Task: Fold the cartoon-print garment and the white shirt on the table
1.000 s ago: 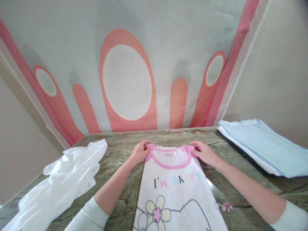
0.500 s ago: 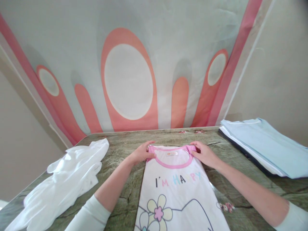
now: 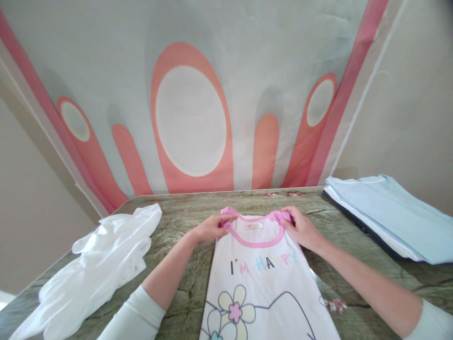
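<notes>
A white T-shirt point(image 3: 262, 283) with a pink neckband lies front up on the table, folded narrow. It bears the words "I'M HAPPY", a yellow flower and a dark line drawing; its lower end runs out of view. My left hand point(image 3: 213, 227) pinches the shirt's left shoulder, where a flap of pink fabric stands up beyond the fingers. At the opposite shoulder, my right hand point(image 3: 299, 227) grips the pink cloth between thumb and fingers. A small label shows inside the neck.
On the left a crumpled white garment point(image 3: 102, 264) lies on the wood-patterned table point(image 3: 184, 208). A stack of folded clothes point(image 3: 392, 212), light blue on top, sits at the right. Behind the table's far edge is a wall covering point(image 3: 244, 94) with pink and orange shapes.
The pink cloth at the left shoulder has been lifted into a flap, and my left hand has shifted slightly. My right hand keeps its grip at the other shoulder.
</notes>
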The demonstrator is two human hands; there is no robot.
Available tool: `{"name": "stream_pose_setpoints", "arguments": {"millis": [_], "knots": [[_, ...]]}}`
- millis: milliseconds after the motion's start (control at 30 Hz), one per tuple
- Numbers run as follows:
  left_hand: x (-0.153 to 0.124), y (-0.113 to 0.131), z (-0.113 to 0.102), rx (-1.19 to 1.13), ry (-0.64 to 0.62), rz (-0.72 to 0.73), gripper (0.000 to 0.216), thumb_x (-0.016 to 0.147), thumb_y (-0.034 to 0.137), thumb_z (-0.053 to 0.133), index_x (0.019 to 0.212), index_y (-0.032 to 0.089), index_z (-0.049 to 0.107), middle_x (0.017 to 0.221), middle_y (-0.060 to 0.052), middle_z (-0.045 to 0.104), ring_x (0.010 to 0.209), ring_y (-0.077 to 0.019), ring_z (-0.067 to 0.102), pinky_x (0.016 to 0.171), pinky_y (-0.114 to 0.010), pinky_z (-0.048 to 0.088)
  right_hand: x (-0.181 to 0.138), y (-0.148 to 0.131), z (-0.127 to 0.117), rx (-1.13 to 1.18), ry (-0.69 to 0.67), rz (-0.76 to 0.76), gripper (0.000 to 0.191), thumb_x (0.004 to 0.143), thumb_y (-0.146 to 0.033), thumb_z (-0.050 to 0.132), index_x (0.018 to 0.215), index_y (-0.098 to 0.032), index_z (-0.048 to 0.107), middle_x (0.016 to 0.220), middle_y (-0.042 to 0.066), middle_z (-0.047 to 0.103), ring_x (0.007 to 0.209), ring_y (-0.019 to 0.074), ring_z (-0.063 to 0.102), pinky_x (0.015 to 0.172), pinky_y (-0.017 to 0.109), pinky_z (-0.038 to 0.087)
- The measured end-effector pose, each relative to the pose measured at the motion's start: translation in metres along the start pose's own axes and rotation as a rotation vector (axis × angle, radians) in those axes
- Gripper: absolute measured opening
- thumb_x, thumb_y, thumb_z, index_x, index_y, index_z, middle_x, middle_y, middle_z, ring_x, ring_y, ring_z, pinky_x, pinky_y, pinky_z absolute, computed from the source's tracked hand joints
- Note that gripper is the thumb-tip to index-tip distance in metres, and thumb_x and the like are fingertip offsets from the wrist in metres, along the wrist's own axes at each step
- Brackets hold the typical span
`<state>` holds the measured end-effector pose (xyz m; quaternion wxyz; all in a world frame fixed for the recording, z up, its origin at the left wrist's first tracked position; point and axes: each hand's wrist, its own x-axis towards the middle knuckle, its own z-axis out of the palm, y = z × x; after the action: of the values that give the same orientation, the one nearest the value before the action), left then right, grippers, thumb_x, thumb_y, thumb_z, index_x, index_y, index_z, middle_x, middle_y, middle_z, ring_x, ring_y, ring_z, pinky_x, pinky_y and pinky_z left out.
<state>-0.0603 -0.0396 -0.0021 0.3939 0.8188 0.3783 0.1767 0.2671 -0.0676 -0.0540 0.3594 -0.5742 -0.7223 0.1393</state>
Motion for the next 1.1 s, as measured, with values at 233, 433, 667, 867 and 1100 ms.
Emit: {"name": "stream_pose_setpoints", "arguments": {"millis": [233, 433, 667, 867, 1100], "knots": [[-0.003, -0.002, -0.005, 0.049, 0.022, 0.052, 0.065, 0.072, 0.021, 0.058, 0.135, 0.02, 0.041, 0.114, -0.003, 0.059, 0.094, -0.0191, 0.053, 0.08, -0.025, 0.042, 0.0, 0.012, 0.007, -0.083, 0.064, -0.002, 0.027, 0.083, -0.029, 0.042, 0.109, -0.021, 0.043, 0.095, 0.007, 0.063, 0.081, 0.0226, 0.062, 0.071, 0.034, 0.046], [-0.005, 0.003, -0.013, -0.003, -0.001, 0.087, 0.063, 0.075, 0.024, 0.06, 0.135, 0.021, 0.041, 0.127, -0.005, 0.052, 0.101, -0.0216, 0.053, 0.081, -0.027, 0.043, 0.0, 0.01, 0.007, 0.011, 0.141, -0.068, 0.033, 0.085, -0.032, 0.044, 0.115, -0.021, 0.039, 0.104, 0.01, 0.06, 0.091, 0.024, 0.06, 0.079, 0.038, 0.047], [-0.003, 0.005, -0.016, -0.051, 0.052, 0.072, 0.063, 0.078, 0.022, 0.055, 0.138, 0.02, 0.036, 0.115, -0.003, 0.058, 0.081, -0.0137, 0.057, 0.07, -0.022, 0.045, 0.006, 0.003, 0.007, 0.18, 0.285, -0.144, 0.038, 0.083, -0.033, 0.049, 0.117, -0.019, 0.039, 0.111, 0.012, 0.056, 0.098, 0.0224, 0.057, 0.086, 0.039, 0.045], [0.018, -0.022, 0.006, 0.182, 0.25, -0.034, 0.045, 0.076, 0.014, 0.049, 0.12, 0.011, 0.058, 0.103, -0.006, 0.066, 0.089, -0.0184, 0.06, 0.084, -0.028, 0.044, 0.019, 0.026, 0.019, 0.106, 0.113, 0.06, 0.035, 0.08, -0.028, 0.051, 0.113, -0.018, 0.044, 0.097, 0.009, 0.062, 0.084, 0.0209, 0.061, 0.077, 0.037, 0.048], [0.03, -0.036, 0.015, 0.217, 0.322, -0.019, 0.038, 0.082, 0.016, 0.044, 0.116, 0.014, 0.061, 0.116, -0.005, 0.062, 0.11, -0.0208, 0.054, 0.098, -0.03, 0.037, 0.032, 0.046, 0.024, 0.136, 0.08, 0.146, 0.03, 0.078, -0.028, 0.054, 0.106, -0.017, 0.047, 0.089, 0.007, 0.064, 0.075, 0.018, 0.063, 0.07, 0.034, 0.05]]}}
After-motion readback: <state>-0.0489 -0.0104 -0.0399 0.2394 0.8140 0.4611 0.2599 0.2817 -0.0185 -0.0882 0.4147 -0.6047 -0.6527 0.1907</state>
